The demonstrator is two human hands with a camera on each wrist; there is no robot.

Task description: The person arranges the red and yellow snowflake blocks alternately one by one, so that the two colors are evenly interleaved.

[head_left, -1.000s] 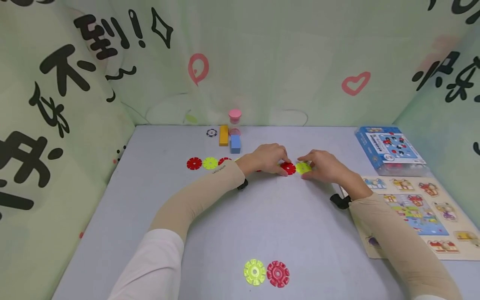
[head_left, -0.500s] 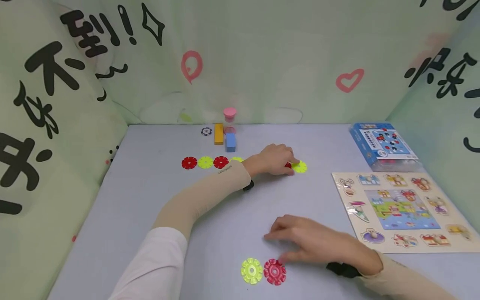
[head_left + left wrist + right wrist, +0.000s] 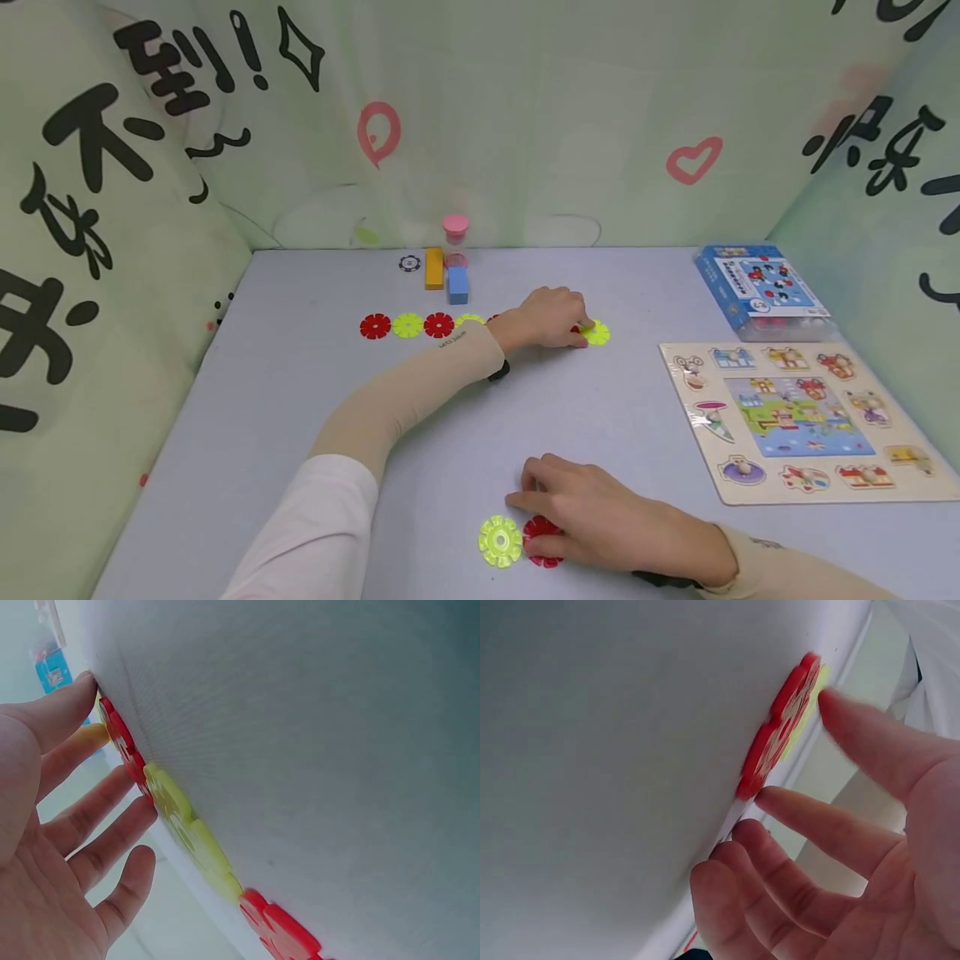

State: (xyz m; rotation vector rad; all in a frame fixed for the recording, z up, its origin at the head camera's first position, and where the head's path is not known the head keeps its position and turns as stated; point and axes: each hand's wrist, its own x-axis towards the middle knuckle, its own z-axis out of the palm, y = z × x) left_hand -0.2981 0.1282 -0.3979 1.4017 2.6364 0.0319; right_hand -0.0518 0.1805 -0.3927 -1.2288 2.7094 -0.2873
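A row of red and yellow-green notched plastic building discs runs across the back of the table, with a red disc (image 3: 375, 326) at its left end and a yellow-green disc (image 3: 597, 332) at its right end. My left hand (image 3: 549, 317) rests over the right part of this row; its fingers, fairly straight, touch a red disc (image 3: 124, 742) beside a yellow-green one (image 3: 187, 832). Near the front, my right hand (image 3: 603, 512) reaches over another red disc (image 3: 780, 731), thumb and index fingertip close at its edge, fingers spread. Left of that lies a yellow-green disc (image 3: 500, 542).
Behind the row stand a yellow block (image 3: 434, 268), a blue block (image 3: 457, 286) and a pink-topped small hourglass-like item (image 3: 455, 225), near a black-and-white round piece (image 3: 409, 263). At right lie a picture puzzle board (image 3: 705, 417) and a blue box (image 3: 761, 287).
My right hand has left the row's right end and moved down toward the front, over the red disc there. My left hand stays at the row, having shifted slightly right along it.
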